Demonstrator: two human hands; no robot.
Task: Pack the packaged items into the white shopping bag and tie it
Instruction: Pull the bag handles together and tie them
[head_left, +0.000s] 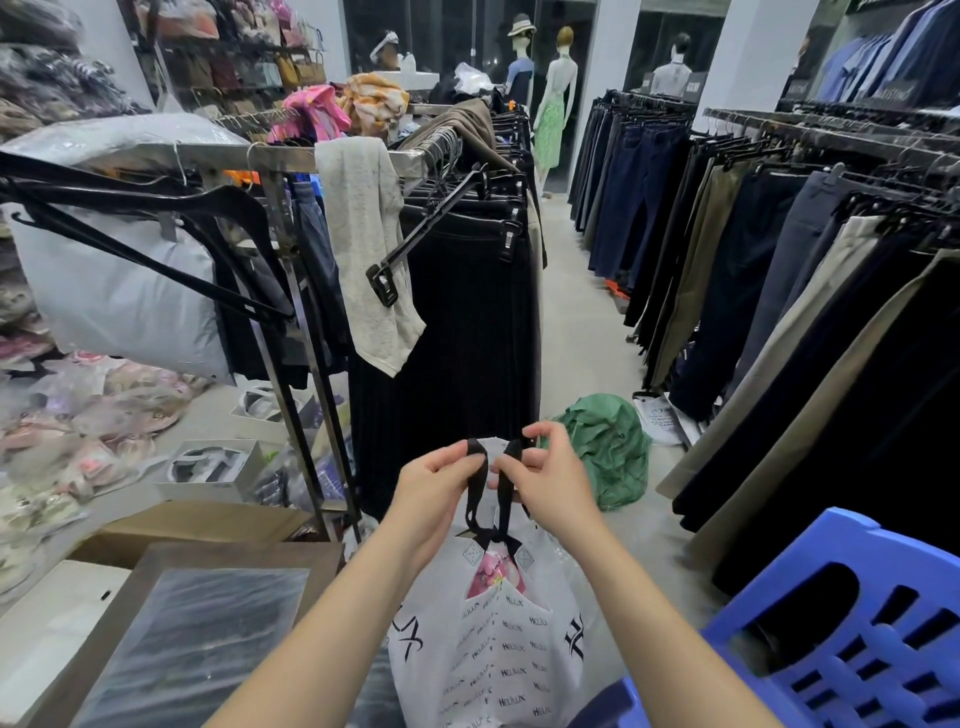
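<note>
white shopping bag hangs below both hands; left hand and right hand each pinch a black handle strap, pink package inside.

I see a pale grey floor running as an aisle between the clothing racks. On it, near the right-hand rack, lies a crumpled green bag, with a white printed sheet just beside it. Toward the left edge I see flat cardboard boxes, a white windowed box and a heap of clear-wrapped packages. A blue plastic stool stands at the near right corner.
</note>
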